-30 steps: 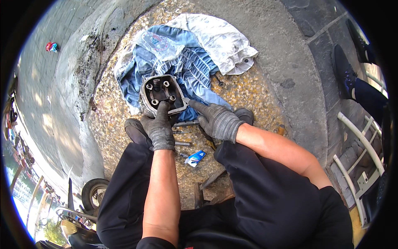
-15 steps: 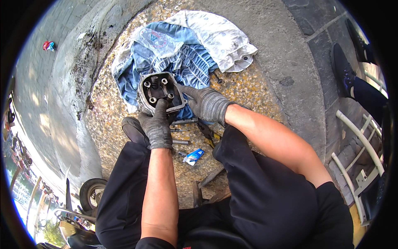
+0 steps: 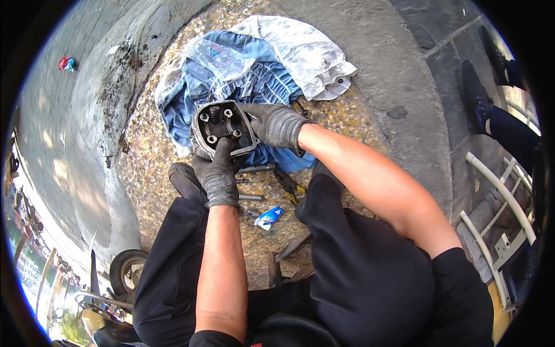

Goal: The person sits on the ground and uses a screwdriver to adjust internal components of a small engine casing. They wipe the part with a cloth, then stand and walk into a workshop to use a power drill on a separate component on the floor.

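Note:
A metal engine cylinder head (image 3: 215, 128) is held up in front of me, its open side facing me. Inside its rim show a coil spring and several round nuts or studs. My left hand (image 3: 217, 180), in a grey knit glove, grips the lower left side, thumb over the rim into the cavity, fingers hidden underneath. Gloved the same way, my right hand (image 3: 280, 126) is closed at the upper right edge; its fingertips are partly hidden. A blue and white cloth (image 3: 263, 81) lies spread on the ground just beyond the part.
Below my hands lie pliers with yellow-marked handles (image 3: 287, 184), a metal tube (image 3: 251, 197) and a blue and white packet (image 3: 269, 218). A dark bolt-like piece (image 3: 302, 108) rests by the cloth. At right are a person's shoe (image 3: 477, 98) and a pale metal frame (image 3: 502, 196).
My right hand has shifted slightly up and left along the cylinder head's right edge. The left hand keeps its grip. The part has hardly moved.

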Demonstrator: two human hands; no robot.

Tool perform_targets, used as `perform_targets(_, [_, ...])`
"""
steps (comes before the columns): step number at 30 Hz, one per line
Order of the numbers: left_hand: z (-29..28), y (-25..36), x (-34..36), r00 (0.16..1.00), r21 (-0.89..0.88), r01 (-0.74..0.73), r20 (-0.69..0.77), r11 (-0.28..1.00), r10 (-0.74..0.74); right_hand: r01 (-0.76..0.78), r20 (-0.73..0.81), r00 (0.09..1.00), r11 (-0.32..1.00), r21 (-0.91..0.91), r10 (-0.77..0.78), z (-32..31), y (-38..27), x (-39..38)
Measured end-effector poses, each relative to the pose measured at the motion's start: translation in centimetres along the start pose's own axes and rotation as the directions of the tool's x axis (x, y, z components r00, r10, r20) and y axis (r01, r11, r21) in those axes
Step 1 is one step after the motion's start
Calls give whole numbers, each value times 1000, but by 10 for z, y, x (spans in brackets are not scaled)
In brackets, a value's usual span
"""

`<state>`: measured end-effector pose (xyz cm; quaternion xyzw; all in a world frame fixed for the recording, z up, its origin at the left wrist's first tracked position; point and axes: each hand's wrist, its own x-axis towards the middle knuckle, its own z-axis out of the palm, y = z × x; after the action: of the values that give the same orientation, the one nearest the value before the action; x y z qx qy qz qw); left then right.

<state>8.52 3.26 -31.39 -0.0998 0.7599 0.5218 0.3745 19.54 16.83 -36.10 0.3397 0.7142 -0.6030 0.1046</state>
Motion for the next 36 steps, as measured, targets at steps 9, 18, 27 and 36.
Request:
perform_targets(9, [-9, -12, 10, 999, 50, -48, -13, 998, 49, -137, 107, 984, 990, -46, 141, 3, -3, -33])
perform_targets(18, [-7, 0, 1, 1000, -20, 13, 15, 1000, -12, -29, 23, 999, 994, -102, 32, -9, -1, 4])
perform_targets(27, [-6, 2, 1, 999, 8, -8, 37, 1000, 8, 68, -72, 995, 995, -70, -73, -2, -2, 8])
perform_targets(36, [-12, -10, 13, 999, 102, -50, 2, 994, 50, 28, 109, 994, 996, -84, -18, -13, -21, 21])
